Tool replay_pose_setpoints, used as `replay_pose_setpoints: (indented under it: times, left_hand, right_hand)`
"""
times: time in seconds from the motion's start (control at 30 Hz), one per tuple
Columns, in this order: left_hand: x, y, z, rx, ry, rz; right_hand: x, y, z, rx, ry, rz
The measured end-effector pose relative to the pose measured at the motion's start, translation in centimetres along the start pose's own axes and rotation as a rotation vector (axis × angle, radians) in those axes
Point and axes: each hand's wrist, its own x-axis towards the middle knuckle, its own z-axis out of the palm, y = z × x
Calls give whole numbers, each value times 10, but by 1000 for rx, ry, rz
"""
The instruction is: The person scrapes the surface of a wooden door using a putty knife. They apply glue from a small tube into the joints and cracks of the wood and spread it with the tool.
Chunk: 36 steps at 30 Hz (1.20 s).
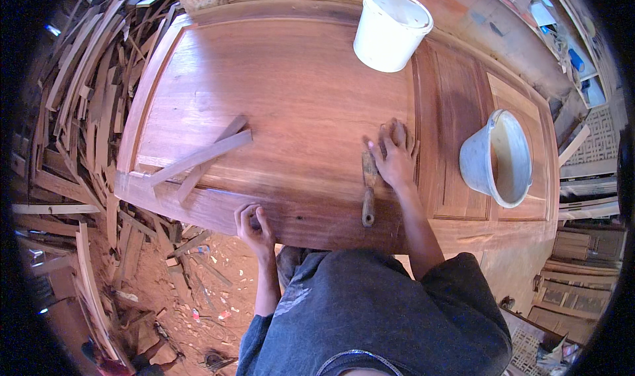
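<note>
My left hand (254,225) is at the near edge of a reddish wooden panelled door (291,91), its fingers curled; whether they hold anything is hidden. My right hand (395,154) lies on the door toward the middle right, fingers bent and apart, just beside a worn scraper (368,201) with its handle toward me. Two crossed wooden strips (195,162) rest on the left part of the door.
A white bucket (387,39) stands at the door's far edge; a grey bucket (479,161) sits on its right part. Piled offcuts (99,98) fill the left side, above a littered dirt floor (218,290). A cluttered shelf (575,65) and panelled boards (575,290) are at right.
</note>
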Motion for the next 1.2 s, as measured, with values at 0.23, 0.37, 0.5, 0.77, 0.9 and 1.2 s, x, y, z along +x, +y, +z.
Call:
replay_pose_setpoints:
  times: [0.23, 0.37, 0.5, 0.77, 0.9, 1.2]
  left_hand:
    - [1, 1, 1, 15, 13, 25]
    - [2, 3, 0, 11, 34, 26]
    - [3, 7, 1, 10, 27, 21]
    - [1, 1, 1, -31, 42, -16]
    - [2, 1, 0, -14, 34, -13]
    - [2, 5, -1, 1, 14, 1]
  right_hand:
    - [4, -2, 13, 118, 11, -25]
    - [4, -5, -6, 10, -113, -85]
    - [7, -8, 0, 13, -74, -48]
    - [6, -16, 5, -40, -50, -27]
    - [4, -14, -2, -45, -94, -33]
    - [4, -22, 2, -57, -57, -14]
